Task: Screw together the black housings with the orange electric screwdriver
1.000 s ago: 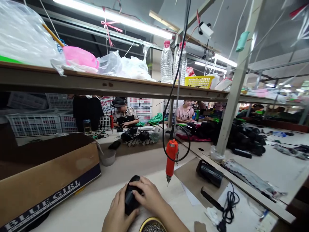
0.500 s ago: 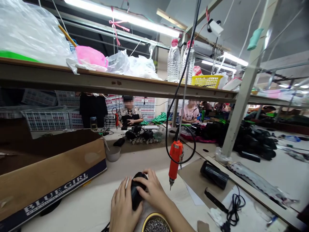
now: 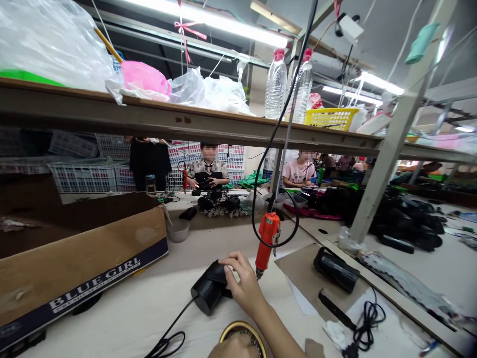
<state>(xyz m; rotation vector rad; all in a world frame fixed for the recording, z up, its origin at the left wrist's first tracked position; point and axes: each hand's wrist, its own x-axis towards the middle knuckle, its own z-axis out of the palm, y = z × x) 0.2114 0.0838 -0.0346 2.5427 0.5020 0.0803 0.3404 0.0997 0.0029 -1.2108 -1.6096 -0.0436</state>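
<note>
A black plastic housing with a rounded body and a power cord (image 3: pixel 210 293) lies on the pale worktop. My right hand (image 3: pixel 244 281) grips its upper right end, fingertips on top and thumb at the side. At the bottom edge, my left hand (image 3: pixel 233 346) is over a yellow-rimmed bowl (image 3: pixel 238 324) of small metal screws; its fingers are hidden. Just beyond my right hand an orange electric screwdriver (image 3: pixel 267 238) hangs tip down from its cable.
A cardboard box (image 3: pixel 112 248) stands at the left, near a small grey-white tub (image 3: pixel 179 231). Another black housing (image 3: pixel 335 268) and a coiled cord (image 3: pixel 367 325) lie to the right. A shelf (image 3: pixel 223 119) crosses above. Co-workers sit across the bench.
My left hand has left the housing and moved down to the bowl. The housing has turned, with its corded end now towards the lower left. My right hand stays on it.
</note>
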